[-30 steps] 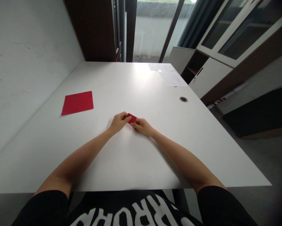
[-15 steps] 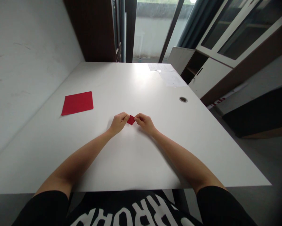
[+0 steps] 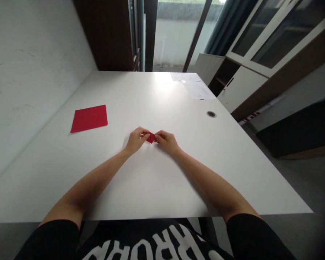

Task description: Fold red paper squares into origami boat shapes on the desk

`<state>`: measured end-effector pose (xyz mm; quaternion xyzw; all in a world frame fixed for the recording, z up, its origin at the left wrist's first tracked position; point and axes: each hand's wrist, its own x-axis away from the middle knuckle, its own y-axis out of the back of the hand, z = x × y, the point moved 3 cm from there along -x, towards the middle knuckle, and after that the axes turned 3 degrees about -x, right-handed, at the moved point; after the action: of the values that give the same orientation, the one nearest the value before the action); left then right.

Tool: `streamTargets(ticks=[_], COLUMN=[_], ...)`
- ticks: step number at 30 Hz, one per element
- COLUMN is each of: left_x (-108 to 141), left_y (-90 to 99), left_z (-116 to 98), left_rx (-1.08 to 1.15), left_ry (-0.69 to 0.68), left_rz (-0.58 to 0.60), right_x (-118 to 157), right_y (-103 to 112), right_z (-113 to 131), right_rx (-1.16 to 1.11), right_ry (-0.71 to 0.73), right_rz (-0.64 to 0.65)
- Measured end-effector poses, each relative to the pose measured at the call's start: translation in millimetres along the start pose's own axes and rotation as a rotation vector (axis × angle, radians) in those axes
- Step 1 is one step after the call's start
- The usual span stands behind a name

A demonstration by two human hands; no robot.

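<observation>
A small folded piece of red paper (image 3: 151, 138) is held between my two hands above the white table (image 3: 157, 180). My left hand (image 3: 136, 139) pinches its left side with thumb and fingers. On its right side, my right hand (image 3: 166, 140) pinches the edge. A crease or fold line shows down the middle of the piece, and its lower end comes to a point. The fingertips cover both of its sides. Farther left lies a flat red sheet (image 3: 89, 118), touched by neither hand.
White papers (image 3: 199, 90) lie at the far right corner of the table. A round cable hole (image 3: 211, 114) is set in the tabletop on the right. A wall (image 3: 37, 65) borders the left side, and cabinets (image 3: 240, 86) stand beyond the right edge.
The fingers of my left hand have lifted and spread slightly around the small red piece, which has turned a little and now shows a line down its middle. My right hand has barely moved.
</observation>
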<state>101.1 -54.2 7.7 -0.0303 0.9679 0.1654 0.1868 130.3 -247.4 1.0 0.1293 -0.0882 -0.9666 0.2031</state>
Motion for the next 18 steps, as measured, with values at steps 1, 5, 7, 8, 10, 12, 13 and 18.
streamTargets(ticks=[1, 5, 7, 8, 10, 12, 13, 18], left_x=[-0.3, -1.9, -2.4, -2.6, -2.4, -1.7, -1.2, 1.9], left_y=[0.3, 4.8, 6.1, 6.0, 4.9, 4.1, 4.0, 2.2], left_z=[-0.2, -0.5, 2.8, 4.9, 8.2, 8.1, 6.4, -11.4], left_rx=[-0.005, -0.097, -0.113, -0.110, -0.108, -0.127, -0.146, -0.283], left_ry=[-0.003, -0.011, 0.013, 0.027, 0.050, 0.054, 0.051, -0.037], left_rz=[0.006, -0.036, -0.056, -0.054, -0.029, -0.009, -0.005, 0.044], right_x=[-0.3, -0.7, -0.7, -0.7, -0.5, 0.2, 0.8, 4.5], right_y=[0.2, 2.3, 3.5, 3.9, 4.3, 4.1, 3.8, -0.5], right_z=[0.0, 1.2, 1.8, 2.3, 4.8, 8.9, 11.2, 20.3], right_rx=[0.001, 0.011, 0.040, 0.071, 0.175, 0.290, 0.328, 0.334], right_ry=[0.003, 0.020, 0.022, 0.028, 0.077, 0.158, 0.196, 0.264], right_rz=[-0.005, -0.030, -0.034, -0.028, -0.012, -0.010, -0.016, -0.018])
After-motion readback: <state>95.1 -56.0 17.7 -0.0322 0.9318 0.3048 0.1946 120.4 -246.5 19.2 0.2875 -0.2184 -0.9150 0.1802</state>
